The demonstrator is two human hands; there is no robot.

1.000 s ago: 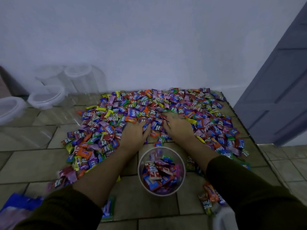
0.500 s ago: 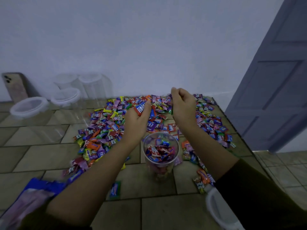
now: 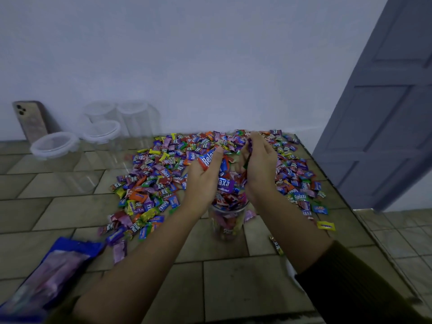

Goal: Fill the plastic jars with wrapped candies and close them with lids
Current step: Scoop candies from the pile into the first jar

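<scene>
A clear plastic jar stands on the tiled surface, heaped with wrapped candies to above its rim. My left hand and my right hand are cupped together just over the jar's mouth, holding a scoop of candies between them. A red wrapper sticks out under my left thumb. Behind the jar lies a wide pile of loose wrapped candies in many colours. The jar's rim is hidden by candies and my wrists.
Several empty clear jars with white lids stand at the back left by the wall, next to a leaning phone. A blue candy bag lies front left. The tiled surface's right edge drops beside a grey door.
My hands scooped candies from the pile, lifted them, and now hold them closer together over the jar. The jar's heap of candies has grown.
</scene>
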